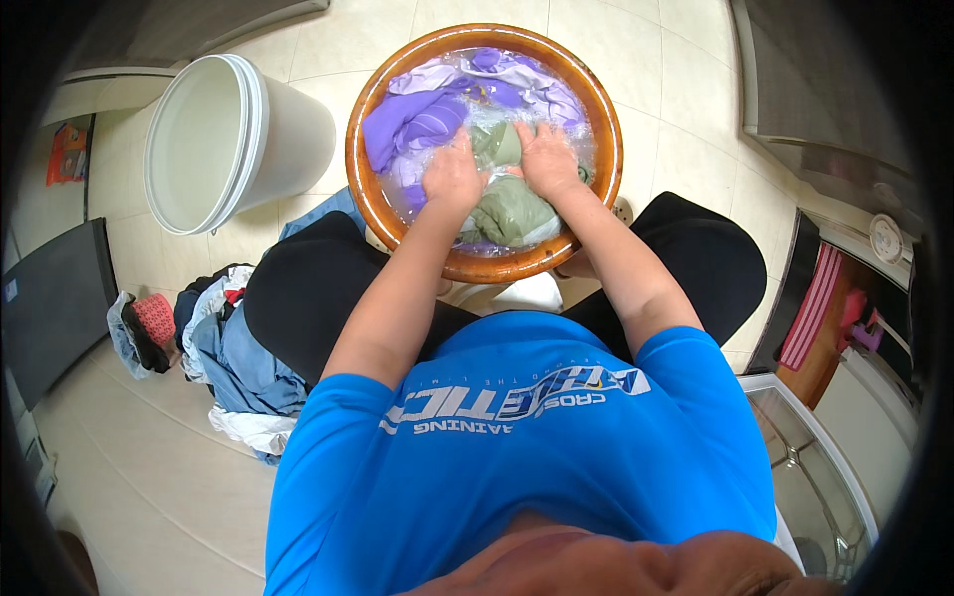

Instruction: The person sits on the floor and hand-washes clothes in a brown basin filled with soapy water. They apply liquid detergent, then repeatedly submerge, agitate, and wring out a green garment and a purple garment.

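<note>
A round wooden tub (610, 186) with a glossy brown rim holds soapy water and wet laundry. A green cloth (514, 212) lies bunched at its near side, partly under water. On the cloth's left side my left hand (453, 173) holds it, fingertips partly hidden by suds. From the right, my right hand (550, 158) grips the same cloth with thumb and fingers. Purple fabric (417, 123) fills the left of the tub. Paler lilac fabric with purple patches (548, 93) floats along the far side.
A large white plastic bucket (294, 134) stands left of the tub on the tiled floor (618, 45). Beside my left knee lies a pile of clothes (250, 357), mostly blue. A glass-topped table (805, 462) is at the lower right. Cabinets (827, 82) line the right.
</note>
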The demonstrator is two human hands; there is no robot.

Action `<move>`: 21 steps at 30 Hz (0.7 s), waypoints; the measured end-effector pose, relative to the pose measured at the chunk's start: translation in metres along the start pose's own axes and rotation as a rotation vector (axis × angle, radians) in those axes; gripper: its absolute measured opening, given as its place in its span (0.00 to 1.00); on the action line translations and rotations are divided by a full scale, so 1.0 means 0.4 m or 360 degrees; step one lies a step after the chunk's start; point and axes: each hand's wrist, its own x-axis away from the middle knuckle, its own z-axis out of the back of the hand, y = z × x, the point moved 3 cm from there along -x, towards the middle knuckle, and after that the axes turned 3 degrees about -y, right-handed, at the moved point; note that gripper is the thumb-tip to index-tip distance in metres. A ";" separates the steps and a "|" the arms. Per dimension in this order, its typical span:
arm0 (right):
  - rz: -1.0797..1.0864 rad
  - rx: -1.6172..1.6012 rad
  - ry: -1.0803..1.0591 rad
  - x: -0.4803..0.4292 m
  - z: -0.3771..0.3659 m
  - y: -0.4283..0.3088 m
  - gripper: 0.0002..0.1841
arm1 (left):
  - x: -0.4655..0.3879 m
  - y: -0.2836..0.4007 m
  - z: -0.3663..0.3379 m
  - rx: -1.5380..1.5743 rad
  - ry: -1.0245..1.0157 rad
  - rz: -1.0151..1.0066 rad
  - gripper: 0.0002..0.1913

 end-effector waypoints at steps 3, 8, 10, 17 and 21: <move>-0.0028 0.0146 -0.0241 -0.026 -0.021 0.000 0.26 | -0.033 0.001 -0.015 -0.0153 -0.0060 -0.0059 0.43; -0.0061 0.0130 -0.0245 -0.077 -0.097 0.039 0.16 | -0.061 0.005 -0.034 -0.0335 -0.0187 -0.0102 0.23; -0.0062 0.0078 -0.0332 -0.064 -0.065 0.023 0.16 | -0.074 0.003 -0.039 -0.0353 -0.0208 -0.0080 0.17; -0.0047 0.0050 -0.0064 -0.078 -0.122 0.054 0.15 | -0.102 -0.009 -0.030 -0.0307 -0.0178 -0.0099 0.13; -0.0050 0.0045 0.0225 -0.044 -0.055 0.026 0.13 | -0.073 -0.023 -0.011 -0.0058 -0.0005 -0.0119 0.23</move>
